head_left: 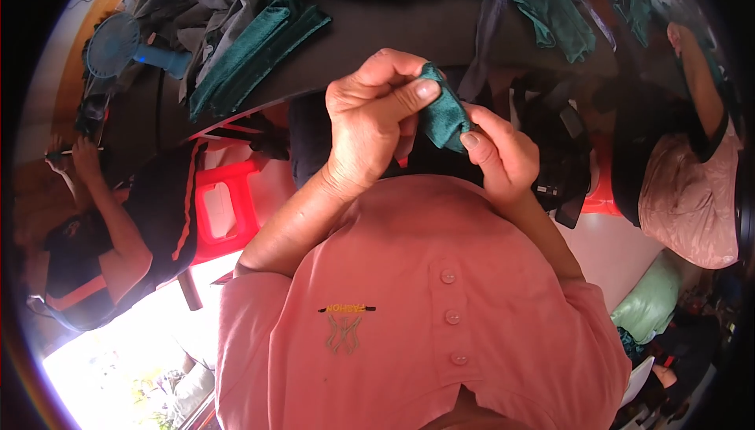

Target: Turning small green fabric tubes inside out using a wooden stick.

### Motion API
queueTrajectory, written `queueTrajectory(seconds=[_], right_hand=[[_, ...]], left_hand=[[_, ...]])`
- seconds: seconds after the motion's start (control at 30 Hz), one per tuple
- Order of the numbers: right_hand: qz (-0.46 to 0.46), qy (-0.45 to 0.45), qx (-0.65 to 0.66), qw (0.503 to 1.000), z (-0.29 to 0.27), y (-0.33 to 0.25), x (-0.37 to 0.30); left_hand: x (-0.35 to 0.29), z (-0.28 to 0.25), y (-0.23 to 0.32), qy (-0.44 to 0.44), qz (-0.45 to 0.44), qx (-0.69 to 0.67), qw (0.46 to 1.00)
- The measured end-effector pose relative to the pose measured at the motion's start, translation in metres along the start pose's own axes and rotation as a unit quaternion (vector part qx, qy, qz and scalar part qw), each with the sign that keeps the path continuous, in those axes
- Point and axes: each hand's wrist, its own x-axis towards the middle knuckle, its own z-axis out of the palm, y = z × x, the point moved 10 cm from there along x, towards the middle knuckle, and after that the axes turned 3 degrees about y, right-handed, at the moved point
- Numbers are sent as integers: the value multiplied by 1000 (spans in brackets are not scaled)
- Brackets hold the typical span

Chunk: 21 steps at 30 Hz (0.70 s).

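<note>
Head view, single entry.

Held item: small folded piece of dark green velvety cloth [443, 111], raised in front of the chest, above the pink buttoned shirt [425, 304]. Left hand [376, 119] closed on its upper edge, thumb pressed against the fabric; right hand [499, 151] closed on its lower right side, thumb on the cloth. Much of the piece is hidden inside the two grips.

Containers: none discernible.

Dark table [409, 33]: heap of dark green fabric pieces [259, 56] at left, more green pieces [543, 5] along the far edge, grey cloth [212, 5] beside them; the counts cannot be made out. Blue handheld fan [118, 44] at the table's left end.

Seating: red plastic stool [224, 210], partly covered.

Persons nearby: one at left in black and orange [118, 249], one at right in a pale pink top [688, 202], both cut off by the rim.

Labels: small yellow and black emblem [346, 324] on the shirt chest.
</note>
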Motion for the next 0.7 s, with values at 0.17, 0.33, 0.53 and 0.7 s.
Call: queueTrajectory(seconds=[0.17,0.33,0.53,0.7], right_hand=[[141,-133,33,981,-20,36,-16],[263,-98,41,959,-33,21,16],[58,-89,10,994,-4,-49,98],[-76,-168,36,982,48,-89,110]], left_hand=[[6,-20,19,-29,106,1,994],[-1,-30,27,-11,113,-51,992],[-10,-31,44,-19,141,-55,988],[-21,-33,56,-2,149,-57,987]])
